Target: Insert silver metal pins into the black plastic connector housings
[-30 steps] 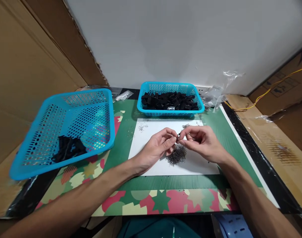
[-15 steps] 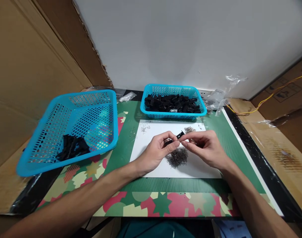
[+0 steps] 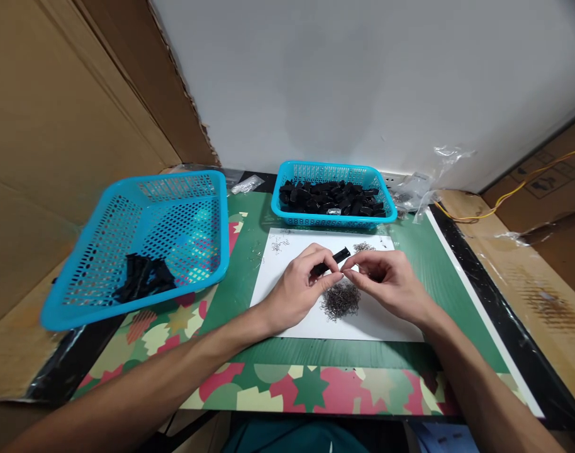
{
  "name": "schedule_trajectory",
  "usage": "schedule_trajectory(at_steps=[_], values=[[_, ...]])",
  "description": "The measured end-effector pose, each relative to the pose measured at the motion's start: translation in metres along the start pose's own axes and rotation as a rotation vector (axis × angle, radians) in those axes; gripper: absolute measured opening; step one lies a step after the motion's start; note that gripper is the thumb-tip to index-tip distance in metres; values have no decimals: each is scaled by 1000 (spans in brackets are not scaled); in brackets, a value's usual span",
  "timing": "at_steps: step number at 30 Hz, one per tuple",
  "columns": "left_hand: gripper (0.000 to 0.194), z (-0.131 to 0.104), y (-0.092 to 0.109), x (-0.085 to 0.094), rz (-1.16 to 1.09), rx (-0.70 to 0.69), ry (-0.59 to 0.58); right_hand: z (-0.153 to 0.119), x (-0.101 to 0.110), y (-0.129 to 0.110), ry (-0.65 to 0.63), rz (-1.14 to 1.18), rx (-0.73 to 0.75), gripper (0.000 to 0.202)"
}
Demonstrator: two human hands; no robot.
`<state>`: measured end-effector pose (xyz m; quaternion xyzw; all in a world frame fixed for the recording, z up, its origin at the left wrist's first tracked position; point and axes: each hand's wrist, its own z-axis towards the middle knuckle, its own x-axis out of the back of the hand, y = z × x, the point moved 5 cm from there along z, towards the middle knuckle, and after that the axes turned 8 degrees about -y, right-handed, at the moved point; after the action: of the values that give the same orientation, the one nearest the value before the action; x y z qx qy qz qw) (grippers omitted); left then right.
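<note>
My left hand is closed around a slim black plastic part, whose far end sticks out up and to the right. My right hand is pinched, its fingertips meeting the left thumb and forefinger just below the part. Whatever lies between those fingertips is too small to make out. Beneath both hands is a pile of small metal pieces, like tiny springs or clips, on a white sheet. A smaller metal heap lies behind the right fingers, and some loose bits are scattered at the sheet's upper left.
At the back stands a blue basket full of black parts. A larger blue basket at left holds several long black pieces. Clear plastic bags lie at the back right. Cardboard walls bound both sides.
The black part has turned in my left hand, so more of its length shows. My right fingertips stay close against the left ones. The whole view has shifted slightly.
</note>
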<state>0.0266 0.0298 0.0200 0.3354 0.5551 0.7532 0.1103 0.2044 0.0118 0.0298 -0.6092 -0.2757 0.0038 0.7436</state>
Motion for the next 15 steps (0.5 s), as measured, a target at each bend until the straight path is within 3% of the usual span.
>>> schedule_trajectory(at_steps=[8,12,15], values=[[13,-1,5,-1,180,-41,-31,-1,-1,-4,-62,-140,-10,17],[14,-1,3,-1,158,-12,-44,-3,-1,-6,-66,-232,42,13],[10,0,0,0,85,19,-40,-5,2,-9,7,-269,118,11]])
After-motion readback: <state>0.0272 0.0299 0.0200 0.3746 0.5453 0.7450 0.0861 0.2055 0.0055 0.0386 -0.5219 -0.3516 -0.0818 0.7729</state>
